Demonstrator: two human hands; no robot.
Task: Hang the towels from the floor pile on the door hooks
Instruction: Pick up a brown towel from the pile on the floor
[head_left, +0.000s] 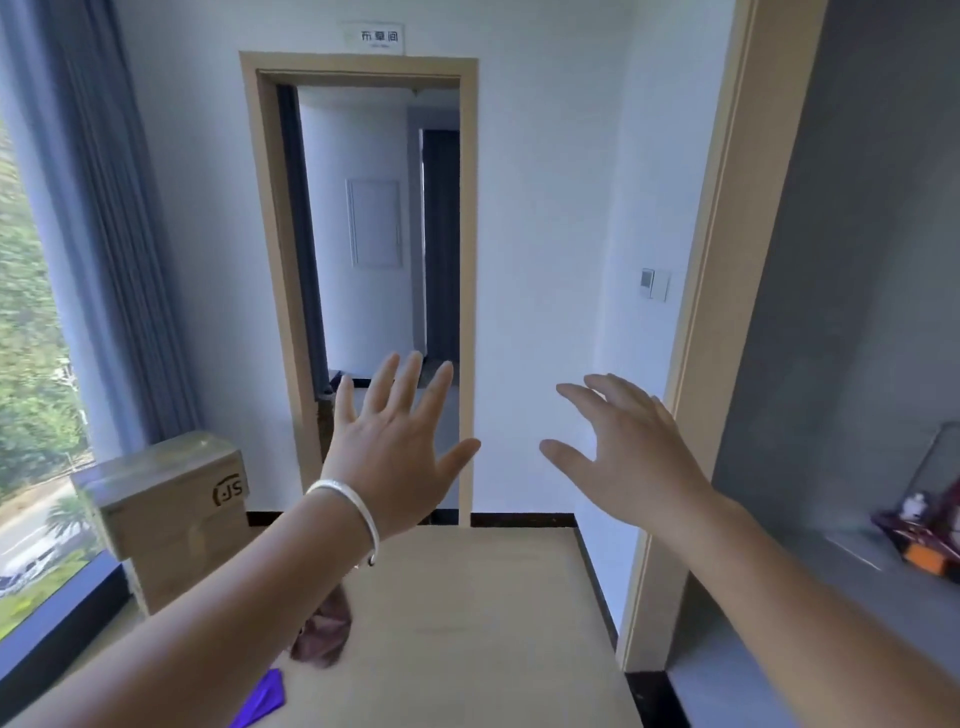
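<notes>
Both my hands are raised in front of me with fingers spread and nothing in them. My left hand (395, 441), with a silver bangle on the wrist, is in front of the open doorway (379, 234). My right hand (623, 457) is level with it, in front of the white wall. On the wooden floor under my left forearm lies a crumpled brownish-pink towel (324, 636), and a purple cloth (262, 699) shows at the bottom edge, partly hidden by my arm. I see no door hooks.
A cardboard box (166, 514) stands at the left by the window (31, 364) and grey curtain (119, 234). At the right a grey shelf (831, 597) carries a small red and orange object (924, 535). A light switch (654, 283) is on the wall.
</notes>
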